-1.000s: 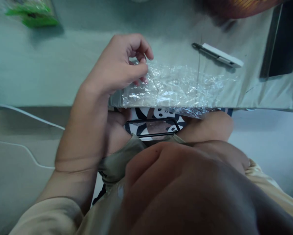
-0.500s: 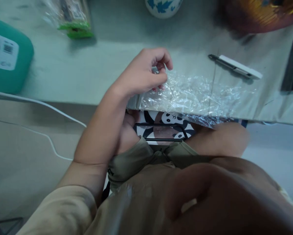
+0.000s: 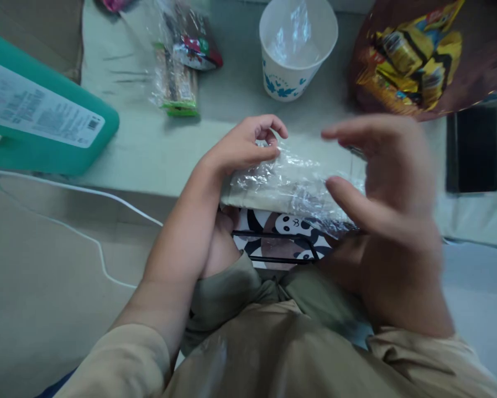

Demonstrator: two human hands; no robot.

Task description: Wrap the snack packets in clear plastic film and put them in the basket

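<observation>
My left hand (image 3: 244,146) pinches the left edge of a crumpled sheet of clear plastic wrap (image 3: 292,179) that lies on the near edge of a pale table (image 3: 148,149). My right hand (image 3: 381,182) hovers over the wrap's right side, somewhat blurred, with fingers apart and nothing in it. Below the table edge, on my lap, a panda-print item (image 3: 289,226) with a black frame shows between my knees.
A white paper cup (image 3: 298,50) lined with plastic stands at the back. A brown snack bag (image 3: 422,55) lies at back right, a black phone (image 3: 474,149) to the right, wrapped snacks (image 3: 177,72) and a teal box (image 3: 45,121) to the left. A white cable (image 3: 86,193) runs below.
My right hand has come up from close to the camera and now hovers over the wrap. The view has tilted up, bringing the cup and snack bag into sight. The left hand keeps its pinch.
</observation>
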